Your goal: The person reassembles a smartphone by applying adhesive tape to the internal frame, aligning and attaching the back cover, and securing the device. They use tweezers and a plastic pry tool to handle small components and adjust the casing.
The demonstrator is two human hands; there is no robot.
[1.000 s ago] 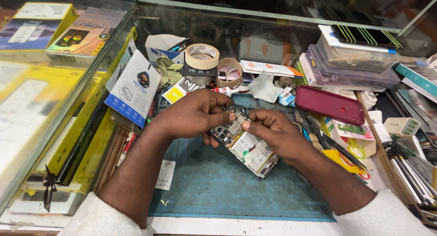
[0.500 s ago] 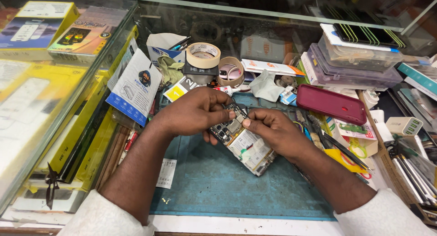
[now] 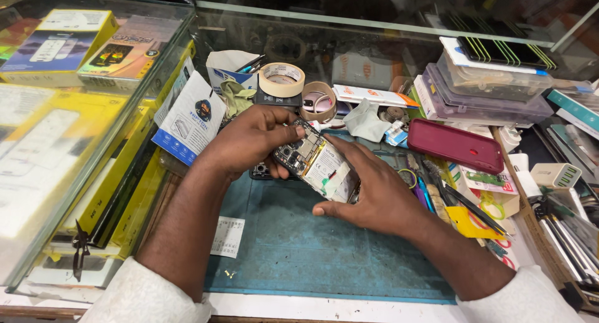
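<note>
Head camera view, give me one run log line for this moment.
left hand: grips top of opened phone | right hand: cradles its lower end | phone: back off, held above blue mat | nearby: tape rolls, maroon case

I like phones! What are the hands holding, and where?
An opened phone: the left hand pinches its top end, and the right hand cups its lower end.

A blue mat covers the bench. Behind it stand two tape rolls — one cream, one brown — beside a paper cup. A maroon phone case lies to the right, near a white charger and stacked plastic boxes. Yellow cartons fill the glass case on the left — a paper slip rests below.
</note>
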